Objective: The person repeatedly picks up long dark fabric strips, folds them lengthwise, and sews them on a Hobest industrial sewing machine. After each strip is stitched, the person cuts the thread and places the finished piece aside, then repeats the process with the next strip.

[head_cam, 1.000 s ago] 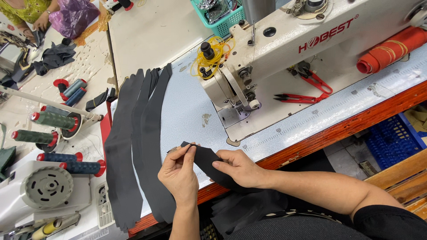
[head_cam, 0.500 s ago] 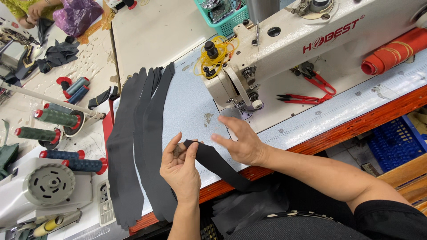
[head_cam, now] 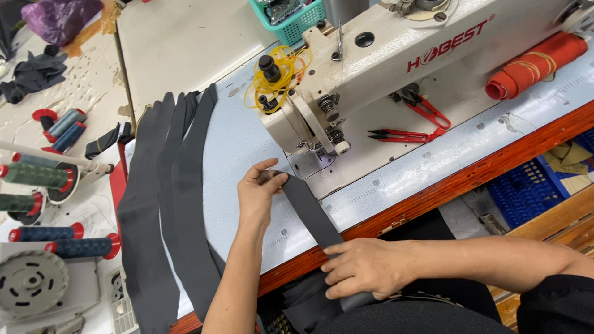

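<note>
Occlusions and cropping, head view. The strip (head_cam: 309, 213) passes under the right hand (head_cam: 365, 269), so its lower end is concealed; its upper end is covered by the fingers (head_cam: 272, 182) of the left hand (head_cam: 260, 195). The needle area of the sewing machine (head_cam: 383, 55) is too small to resolve. The machine's right end, the basket (head_cam: 291, 18), the gear (head_cam: 31, 281) and the panels (head_cam: 167, 210) are cut off by the frame edges.

A fabric strip (head_cam: 309, 213) lies on the table (head_cam: 238, 151) before the sewing machine (head_cam: 383, 68), long fabric pieces (head_cam: 179, 198) to its left.
</note>
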